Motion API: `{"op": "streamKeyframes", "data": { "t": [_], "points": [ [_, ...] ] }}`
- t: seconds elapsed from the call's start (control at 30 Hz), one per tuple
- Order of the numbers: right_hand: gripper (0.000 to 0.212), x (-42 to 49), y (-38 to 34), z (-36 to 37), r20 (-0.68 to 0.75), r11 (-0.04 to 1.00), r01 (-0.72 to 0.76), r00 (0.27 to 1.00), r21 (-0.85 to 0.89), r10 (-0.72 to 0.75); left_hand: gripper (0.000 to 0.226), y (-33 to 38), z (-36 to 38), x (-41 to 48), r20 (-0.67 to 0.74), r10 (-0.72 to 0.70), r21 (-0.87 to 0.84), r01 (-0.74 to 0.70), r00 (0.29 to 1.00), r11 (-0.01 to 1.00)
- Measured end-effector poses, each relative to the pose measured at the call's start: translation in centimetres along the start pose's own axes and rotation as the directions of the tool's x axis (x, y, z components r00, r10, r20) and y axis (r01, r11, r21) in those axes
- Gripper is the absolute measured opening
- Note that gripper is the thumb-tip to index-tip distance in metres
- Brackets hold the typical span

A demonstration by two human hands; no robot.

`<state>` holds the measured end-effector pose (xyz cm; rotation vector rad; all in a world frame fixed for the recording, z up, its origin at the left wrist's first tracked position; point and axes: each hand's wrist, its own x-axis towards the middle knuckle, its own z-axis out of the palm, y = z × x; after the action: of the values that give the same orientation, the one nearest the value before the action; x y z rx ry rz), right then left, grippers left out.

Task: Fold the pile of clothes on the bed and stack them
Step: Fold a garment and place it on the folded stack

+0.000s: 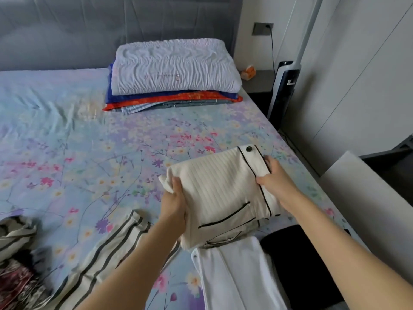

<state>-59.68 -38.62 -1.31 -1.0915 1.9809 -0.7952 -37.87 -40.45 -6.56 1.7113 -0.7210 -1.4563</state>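
Note:
A folded cream ribbed cardigan (220,193) with black piping and a dark button is held just above the floral bed sheet (89,148). My left hand (174,204) grips its left edge, fingers curled under the fabric. My right hand (276,177) pinches its right, piped edge. Below it lie a folded white garment (232,276) and a black one (297,253) near the bed's right edge. A striped cream garment (105,249) lies spread to the left. A crumpled pile (17,260) of striped and red patterned clothes sits at the lower left.
A white pillow (174,66) rests on folded blue, red and checked bedding (169,100) by the grey headboard (89,30). Right of the bed stand a dark nightstand (257,81) with an orange packet, a fan-like appliance (283,86) and white cupboards.

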Motion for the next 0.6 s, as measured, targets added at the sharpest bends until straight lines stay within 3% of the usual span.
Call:
{"op": "streamKeyframes", "data": {
  "t": [0.03, 0.07, 0.13, 0.2, 0.27, 0.4, 0.6],
  "points": [
    [0.068, 0.8, 0.0, 0.7, -0.009, 0.957, -0.011, 1.0, -0.289, 0.009, 0.056, -0.8, 0.7, 1.4, 0.002, -0.007, 0.035, 0.007, 1.0, 0.999],
    [0.07, 1.2, 0.1, 1.4, -0.042, 0.822, -0.002, 0.999, -0.569, -0.027, 0.053, -1.5, 1.2, 2.3, 0.008, -0.028, 0.082, 0.027, 1.0, 0.996],
    [0.068, 1.9, 0.6, 3.7, -0.052, 0.541, 0.097, 0.966, -0.836, -0.254, 0.054, -3.2, 1.9, 4.1, 0.024, -0.01, 0.155, 0.006, 1.0, 0.988],
    [0.071, 1.9, 1.3, 7.0, 0.054, 0.463, 0.25, 0.916, -0.85, -0.397, 0.053, -3.9, 2.0, 5.4, 0.033, 0.006, 0.2, -0.012, 0.999, 0.98],
    [0.078, 1.6, 3.4, 11.3, 0.195, 0.463, 0.36, 0.91, -0.81, -0.366, 0.051, -4.4, 1.5, 6.8, 0.069, -0.012, 0.201, -0.003, 0.998, 0.98],
    [0.076, 2.2, 7.5, 14.4, 0.224, 0.496, 0.374, 0.915, -0.784, -0.336, 0.048, -5.7, -0.5, 7.8, 0.084, -0.056, 0.152, 0.042, 0.995, 0.987],
    [0.074, -0.7, 4.7, 13.1, 0.235, 0.402, 0.341, 0.927, -0.85, -0.291, 0.039, -7.3, -8.4, 3.8, -0.012, -0.046, 0.099, 0.047, 0.999, 0.994]
  ]
}}
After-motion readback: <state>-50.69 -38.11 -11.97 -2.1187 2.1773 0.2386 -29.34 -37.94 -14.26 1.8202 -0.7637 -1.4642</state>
